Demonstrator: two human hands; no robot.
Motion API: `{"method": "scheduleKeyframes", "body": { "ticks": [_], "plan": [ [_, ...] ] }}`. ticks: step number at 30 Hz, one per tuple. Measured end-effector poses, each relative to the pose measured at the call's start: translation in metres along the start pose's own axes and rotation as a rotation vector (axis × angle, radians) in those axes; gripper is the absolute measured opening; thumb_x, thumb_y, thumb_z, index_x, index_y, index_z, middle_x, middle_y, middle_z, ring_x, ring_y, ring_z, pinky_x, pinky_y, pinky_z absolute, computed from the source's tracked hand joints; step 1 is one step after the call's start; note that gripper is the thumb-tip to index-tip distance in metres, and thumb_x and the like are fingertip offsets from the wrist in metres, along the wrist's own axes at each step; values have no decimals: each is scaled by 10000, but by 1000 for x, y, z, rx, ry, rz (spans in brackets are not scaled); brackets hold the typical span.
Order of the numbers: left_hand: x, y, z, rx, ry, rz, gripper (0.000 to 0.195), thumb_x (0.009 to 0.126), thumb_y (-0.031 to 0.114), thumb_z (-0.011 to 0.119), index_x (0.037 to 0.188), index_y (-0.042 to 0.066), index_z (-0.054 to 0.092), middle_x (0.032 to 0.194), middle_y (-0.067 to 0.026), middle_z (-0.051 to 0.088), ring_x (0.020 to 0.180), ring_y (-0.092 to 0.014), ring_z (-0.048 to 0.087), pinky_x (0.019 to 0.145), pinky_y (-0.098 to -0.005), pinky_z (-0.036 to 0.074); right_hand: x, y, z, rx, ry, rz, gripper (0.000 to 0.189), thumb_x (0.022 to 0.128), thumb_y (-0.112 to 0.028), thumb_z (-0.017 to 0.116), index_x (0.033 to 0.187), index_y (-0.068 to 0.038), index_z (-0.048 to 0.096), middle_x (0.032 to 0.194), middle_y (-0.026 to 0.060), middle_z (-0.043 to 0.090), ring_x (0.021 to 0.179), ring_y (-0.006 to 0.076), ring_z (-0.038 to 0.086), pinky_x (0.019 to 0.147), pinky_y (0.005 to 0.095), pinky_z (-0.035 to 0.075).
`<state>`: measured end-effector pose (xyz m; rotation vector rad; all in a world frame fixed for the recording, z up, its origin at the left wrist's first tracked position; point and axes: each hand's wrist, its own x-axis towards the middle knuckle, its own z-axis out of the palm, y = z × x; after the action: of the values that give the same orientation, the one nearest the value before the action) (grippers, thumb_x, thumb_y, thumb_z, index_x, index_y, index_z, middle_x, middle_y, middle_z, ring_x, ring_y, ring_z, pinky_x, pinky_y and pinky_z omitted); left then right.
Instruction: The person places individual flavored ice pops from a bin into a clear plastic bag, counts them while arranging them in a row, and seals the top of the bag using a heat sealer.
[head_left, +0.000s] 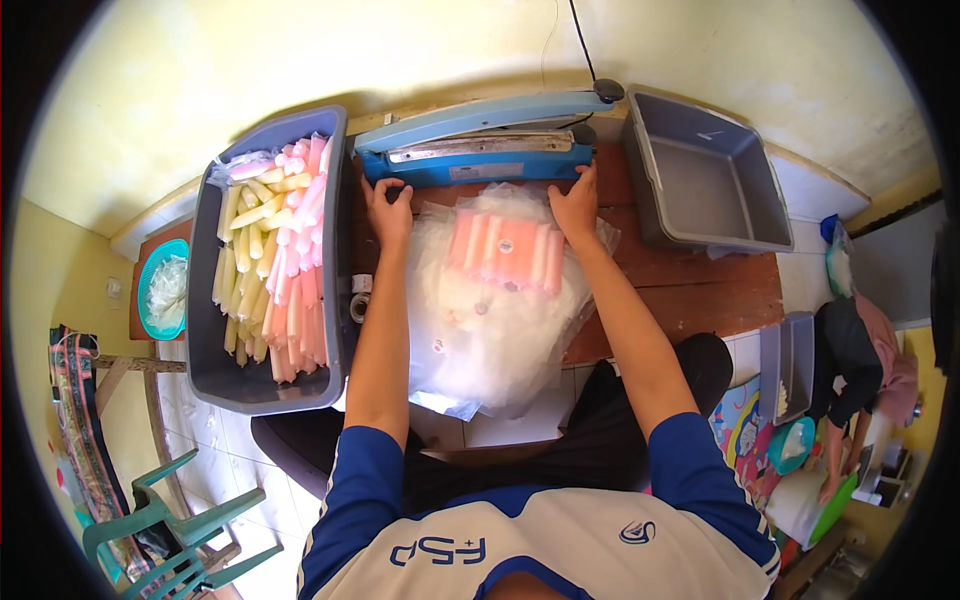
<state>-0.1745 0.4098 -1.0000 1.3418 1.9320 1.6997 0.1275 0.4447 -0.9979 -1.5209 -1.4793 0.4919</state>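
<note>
A blue impulse heat sealer stands against the wall with its upper arm raised. My left hand touches the sealer's lower left corner, its thumb and forefinger bent towards each other. At the sealer's right end, my right hand has its fingers on the side of the base. Between my forearms lies a pile of clear plastic bags. On top of it, a bag holds a row of pink tube-shaped packs. A grey bin on the left holds many yellow, pink and orange filled tubes.
An empty grey bin stands on the wooden table at right. A tape roll lies beside the left bin. A teal basket holds plastic. At far right, another person bends over a white tub.
</note>
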Motion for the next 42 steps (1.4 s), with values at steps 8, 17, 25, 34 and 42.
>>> {"method": "scheduleKeyframes", "body": {
  "ticks": [8, 17, 25, 34, 42],
  "plan": [
    [-55, 49, 17, 163, -197, 237, 241, 827, 198, 729, 1040, 99, 679, 1440, -302, 415, 1313, -464, 418, 1097, -445, 345, -33, -13, -4, -221, -48, -265, 565, 790, -107, 676, 1294, -19, 436, 1505, 312, 273, 1399, 453, 288, 1132, 462, 294],
    [-100, 77, 0, 211, -570, 188, 365, 764, 183, 770, 1090, 71, 652, 1216, -191, 605, 1147, -379, 544, 987, -430, 438, -54, -54, -70, -258, -533, 61, 446, 778, -190, 714, 1159, -20, 556, 1309, 169, 529, 1142, 349, 559, 913, 440, 467],
    [-103, 96, -23, 104, -851, 288, 445, 712, 196, 818, 1116, 90, 663, 1202, -138, 632, 1171, -336, 551, 1006, -412, 433, -89, -38, -82, -247, -596, -216, 545, 732, -211, 785, 1206, -70, 554, 1323, 226, 480, 1199, 388, 515, 984, 423, 451],
    [-119, 91, -51, 282, -921, 634, 588, 662, 46, 774, 1217, 141, 605, 1374, -130, 525, 1283, -349, 468, 1075, -442, 372, -114, -65, -83, -379, -824, -507, 595, 686, -194, 814, 1187, -53, 525, 1459, 277, 350, 1353, 445, 351, 1030, 514, 406],
    [-121, 73, -61, 306, -587, 515, 275, 725, -15, 676, 975, 100, 683, 1125, -104, 646, 1089, -317, 590, 929, -430, 464, -141, -76, -76, -567, -643, -641, 443, 703, -30, 634, 1131, -8, 524, 1361, 261, 439, 1229, 406, 453, 924, 505, 454]
  ]
}}
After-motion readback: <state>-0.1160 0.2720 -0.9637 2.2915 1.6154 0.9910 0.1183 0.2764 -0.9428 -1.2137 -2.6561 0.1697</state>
